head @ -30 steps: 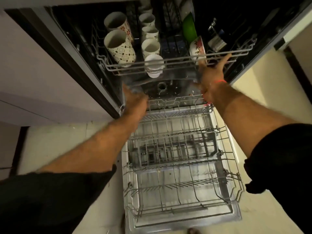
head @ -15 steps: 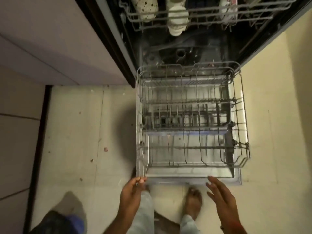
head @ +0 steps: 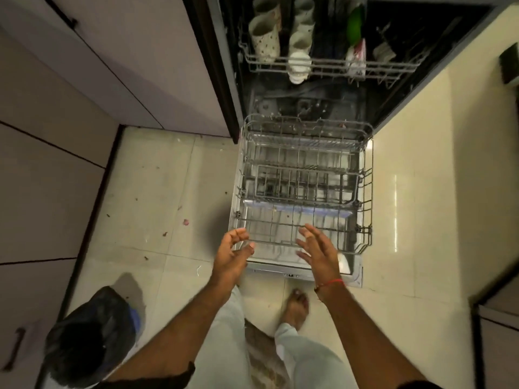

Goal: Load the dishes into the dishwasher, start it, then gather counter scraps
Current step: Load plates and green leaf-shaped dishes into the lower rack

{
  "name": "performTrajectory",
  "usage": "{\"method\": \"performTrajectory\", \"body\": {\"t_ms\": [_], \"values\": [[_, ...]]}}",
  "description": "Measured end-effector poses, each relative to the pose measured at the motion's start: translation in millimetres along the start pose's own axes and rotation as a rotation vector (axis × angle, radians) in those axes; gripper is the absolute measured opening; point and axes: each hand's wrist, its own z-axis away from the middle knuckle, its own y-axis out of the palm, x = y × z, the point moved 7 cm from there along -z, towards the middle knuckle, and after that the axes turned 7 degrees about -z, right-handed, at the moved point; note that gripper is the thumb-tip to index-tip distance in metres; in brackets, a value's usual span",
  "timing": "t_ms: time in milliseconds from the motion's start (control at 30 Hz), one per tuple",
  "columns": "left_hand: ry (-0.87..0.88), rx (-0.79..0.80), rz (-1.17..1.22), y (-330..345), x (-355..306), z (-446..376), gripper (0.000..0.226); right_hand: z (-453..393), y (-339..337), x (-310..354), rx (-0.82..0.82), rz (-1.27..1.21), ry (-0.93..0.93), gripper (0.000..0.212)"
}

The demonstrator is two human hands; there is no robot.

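The dishwasher (head: 331,102) is standing open, its door (head: 351,272) lying flat over the floor (head: 157,192). The lower rack (head: 306,186) is sitting fully drawn out on the door and is carrying no dishes. The upper rack (head: 331,64) is resting inside the tub, holding patterned mugs (head: 265,35), white cups (head: 300,40), a green item (head: 354,23) and a floral cup (head: 357,56). A dark bag (head: 90,338) is lying on the floor at lower left, beside the cabinets (head: 56,136).

The left hand (head: 231,255) is hovering at the front left corner of the lower rack, fingers loosely curled and holding nothing. The right hand (head: 318,252) is hovering over the front rail with fingers spread, likewise grasping nothing. Whether either hand is touching the wire cannot be told.

Judged step: preparing the lower rack for loading. To do it well, the person should be checking that the rack is seated squarely on the door, then placing larger dishes between the tines, soiled faces toward the centre, keeping the spray arm path free.

The dishes to be loaded, the counter and the scraps are lying outside the view. The control panel is not showing. The tub floor is dark and its parts are hard to make out. The small items at the right of the upper rack are blurred.
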Motion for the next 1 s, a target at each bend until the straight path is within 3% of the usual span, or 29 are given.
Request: {"method": "performTrajectory", "body": {"t_ms": [100,200,433,567,700,900,1000], "values": [[0.032,-0.023,0.033,-26,-36,51,0.02,38,29,33,0.07,0.036,-0.022,0.029],[0.077,-0.15,0.09,-73,-67,108,0.012,78,71,64,0.151,0.06,-0.025,0.026],[0.079,-0.361,0.351,-199,-105,213,0.031,192,213,121,0.506,0.205,-0.066,0.021],[0.161,-0.525,0.532,-288,-111,252,0.012,247,297,132,0.668,0.295,-0.11,0.02],[0.21,-0.611,0.675,-377,-99,267,0.011,293,390,123,0.788,0.358,-0.125,0.021],[0.244,-0.693,0.612,-500,-67,278,0.017,359,522,72,0.958,0.436,-0.129,0.021],[0.236,-0.884,0.526,-571,-27,294,0.017,389,576,39,1.051,0.502,-0.097,0.022]]}}
